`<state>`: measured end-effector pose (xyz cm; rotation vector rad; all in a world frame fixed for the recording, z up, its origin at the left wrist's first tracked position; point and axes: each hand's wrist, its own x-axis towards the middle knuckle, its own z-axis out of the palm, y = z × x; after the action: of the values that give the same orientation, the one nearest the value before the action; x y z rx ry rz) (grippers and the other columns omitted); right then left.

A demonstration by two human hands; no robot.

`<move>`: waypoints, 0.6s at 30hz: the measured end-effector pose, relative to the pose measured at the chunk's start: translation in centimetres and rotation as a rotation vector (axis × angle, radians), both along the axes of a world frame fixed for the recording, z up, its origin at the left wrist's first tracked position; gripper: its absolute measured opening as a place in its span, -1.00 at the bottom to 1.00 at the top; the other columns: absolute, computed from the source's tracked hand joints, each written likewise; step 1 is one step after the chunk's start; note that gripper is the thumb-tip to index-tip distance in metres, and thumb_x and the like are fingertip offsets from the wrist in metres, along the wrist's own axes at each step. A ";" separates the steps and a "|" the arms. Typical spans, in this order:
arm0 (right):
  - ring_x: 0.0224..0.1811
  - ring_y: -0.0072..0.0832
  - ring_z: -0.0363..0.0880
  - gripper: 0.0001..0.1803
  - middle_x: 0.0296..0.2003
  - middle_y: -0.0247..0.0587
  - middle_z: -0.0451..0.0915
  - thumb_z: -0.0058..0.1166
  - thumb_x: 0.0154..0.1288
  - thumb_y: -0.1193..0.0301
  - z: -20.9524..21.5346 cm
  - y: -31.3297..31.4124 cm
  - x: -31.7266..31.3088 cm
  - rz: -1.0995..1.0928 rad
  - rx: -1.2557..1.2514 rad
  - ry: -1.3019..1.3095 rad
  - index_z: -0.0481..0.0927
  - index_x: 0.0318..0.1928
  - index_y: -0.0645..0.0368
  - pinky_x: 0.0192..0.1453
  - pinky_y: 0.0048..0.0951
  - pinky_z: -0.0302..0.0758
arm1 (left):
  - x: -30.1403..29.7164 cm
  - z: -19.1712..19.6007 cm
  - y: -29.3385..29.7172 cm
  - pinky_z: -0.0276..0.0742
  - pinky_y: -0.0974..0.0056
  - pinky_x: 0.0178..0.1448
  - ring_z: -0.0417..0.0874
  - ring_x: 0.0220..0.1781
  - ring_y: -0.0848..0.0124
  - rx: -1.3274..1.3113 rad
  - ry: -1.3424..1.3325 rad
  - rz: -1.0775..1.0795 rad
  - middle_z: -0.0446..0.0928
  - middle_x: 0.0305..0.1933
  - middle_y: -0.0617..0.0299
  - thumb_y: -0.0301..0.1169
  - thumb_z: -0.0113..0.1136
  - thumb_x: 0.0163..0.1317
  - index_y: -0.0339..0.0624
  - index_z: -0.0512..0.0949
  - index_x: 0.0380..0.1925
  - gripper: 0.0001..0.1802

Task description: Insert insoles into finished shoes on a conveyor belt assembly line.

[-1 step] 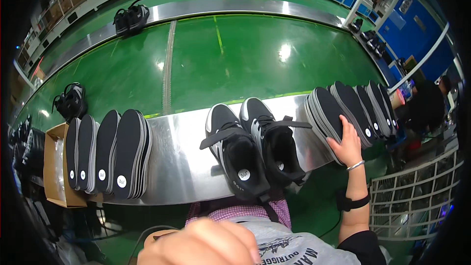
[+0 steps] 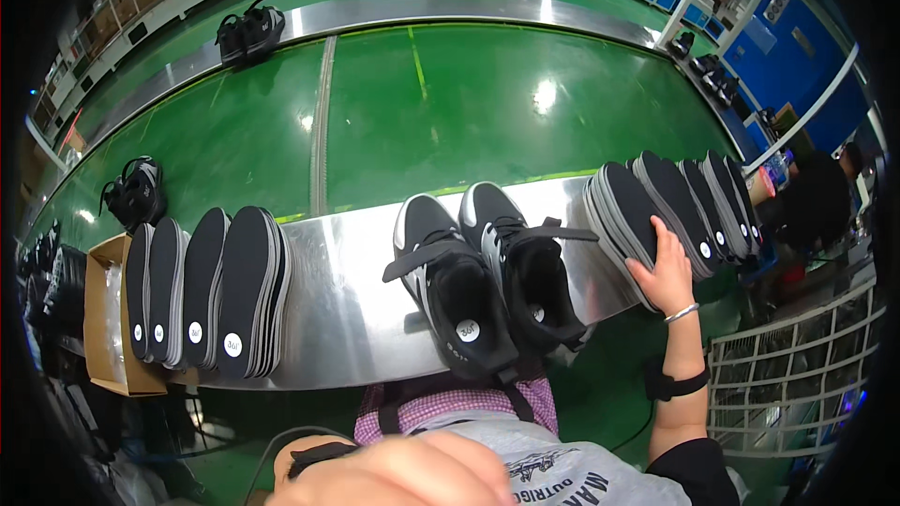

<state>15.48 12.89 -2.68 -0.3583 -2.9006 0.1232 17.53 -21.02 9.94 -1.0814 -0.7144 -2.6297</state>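
A pair of black-and-grey sneakers [image 2: 459, 276] stands side by side on the metal bench [image 2: 342, 309], toes pointing away from me, straps loose and a round white label inside each. On the right, my right hand [image 2: 667, 274] lies against the near end of the closest insole stack [image 2: 626, 215]. Its fingers are stretched out along the stack, with the thumb apart. My left hand [image 2: 408, 473] is close and blurred at the lower edge, in front of my shirt. Its fingers look curled together, and anything inside them is hidden.
More black insole stacks [image 2: 248, 290] stand at the bench's left, beside an open cardboard box [image 2: 110, 356]. Other black shoes [image 2: 251, 36] sit on the far metal rail, with another pair [image 2: 136, 195] beyond the box. A white wire rack [image 2: 792, 347] stands at the lower right.
My left hand has shifted slightly right and down, uncovering a dark band at its wrist. The right hand stays at the insole stack, and the sneakers keep their place.
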 end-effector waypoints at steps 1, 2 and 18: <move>0.01 -0.16 0.30 -0.19 -0.02 -0.13 0.32 0.16 -0.09 0.24 0.2 0.2 0.1 -0.007 0.008 -0.001 0.09 0.20 0.05 -0.03 -0.18 0.27 | -1.2 0.0 0.3 0.30 0.30 -0.37 0.38 -0.46 0.38 -0.101 0.265 0.043 0.47 -0.44 0.24 -0.34 0.24 -0.06 -0.07 0.47 -0.72 -0.82; 0.00 -0.15 0.31 -0.20 -0.02 -0.12 0.32 0.16 -0.08 0.25 0.2 0.6 0.3 -0.020 0.019 0.004 0.09 0.20 0.04 -0.04 -0.18 0.27 | -0.3 1.7 -0.9 0.31 0.30 -0.37 0.39 -0.45 0.37 -0.364 0.149 -0.038 0.47 -0.43 0.20 -0.38 0.25 -0.11 -0.10 0.50 -0.68 -0.87; 0.07 -0.15 0.26 -0.22 0.00 -0.13 0.31 0.15 -0.08 0.33 0.0 -0.2 0.3 -0.014 -0.026 0.038 0.10 0.20 0.05 0.06 -0.21 0.23 | 2.1 -1.6 0.2 0.33 0.28 -0.41 0.39 -0.49 0.37 -0.050 0.143 0.090 0.46 -0.49 0.19 -0.37 0.28 -0.17 -0.08 0.51 -0.66 -0.88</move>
<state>15.77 12.73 -2.73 -0.3763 -2.8614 0.1641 19.65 -20.83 8.34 -1.2072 -0.7824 -2.4439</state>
